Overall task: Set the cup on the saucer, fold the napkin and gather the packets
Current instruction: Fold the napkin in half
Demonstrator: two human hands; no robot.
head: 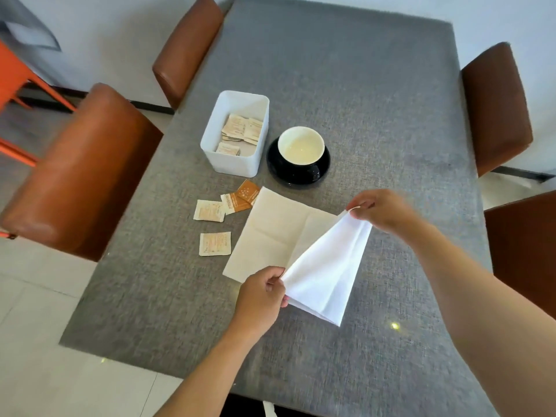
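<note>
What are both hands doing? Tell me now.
Left hand: pinching the napkin by a near corner.
Right hand: pinching its far corner.

No text, brand or number could be read. Faint brownish print was seen on the cream packets on the table and on those in the white box, and white dots on the orange packet, all too small to be made out.
</note>
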